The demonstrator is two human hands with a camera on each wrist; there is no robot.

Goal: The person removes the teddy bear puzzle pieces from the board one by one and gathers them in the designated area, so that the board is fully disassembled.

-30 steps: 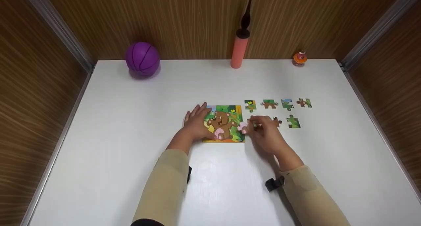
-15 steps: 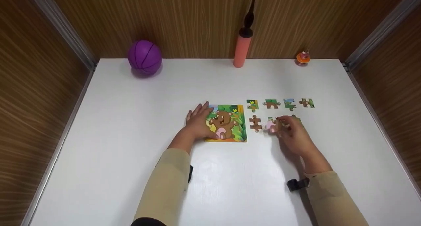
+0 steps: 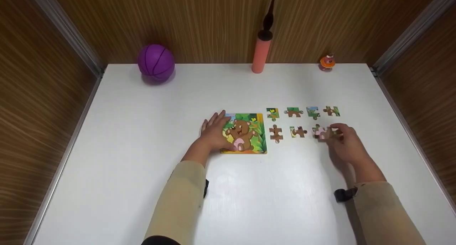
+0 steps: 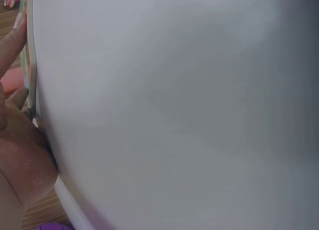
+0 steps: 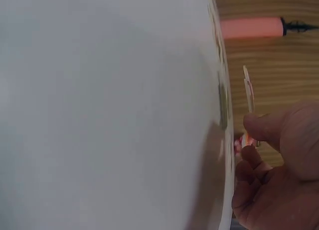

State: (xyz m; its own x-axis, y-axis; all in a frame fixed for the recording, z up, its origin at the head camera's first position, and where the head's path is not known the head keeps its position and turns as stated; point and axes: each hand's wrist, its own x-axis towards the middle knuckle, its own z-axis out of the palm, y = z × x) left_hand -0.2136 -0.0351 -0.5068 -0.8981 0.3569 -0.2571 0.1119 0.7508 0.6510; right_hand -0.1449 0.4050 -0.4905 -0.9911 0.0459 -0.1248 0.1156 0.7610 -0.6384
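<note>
My left hand point(image 3: 214, 135) rests on the left side of a square bear picture board point(image 3: 254, 145), with its fingers extended and its thumb over the picture. The thumb also shows against the board's edge point(image 4: 30, 51) in the left wrist view. My right hand point(image 3: 349, 145) pinches a pink and brown jigsaw piece point(image 3: 322, 133) between thumb and fingers. That piece is above the table, seen nearly edge-on in the right wrist view, and partly covers a green jigsaw piece point(image 3: 316, 126). Left of it lie a brown jigsaw piece point(image 3: 276, 133) and a brown-and-yellow jigsaw piece point(image 3: 298, 132).
Several jigsaw pieces form a back row, from a yellow-and-green piece point(image 3: 273, 113) to a brown-and-green piece point(image 3: 332, 111). Along the table's back edge stand a purple ball point(image 3: 156, 63), a pink hand pump point(image 3: 261, 56) and a small orange figurine point(image 3: 327, 62).
My right hand has moved to the right with the pinched jigsaw piece, away from the board and past the lower row. My left hand stays on the board.
</note>
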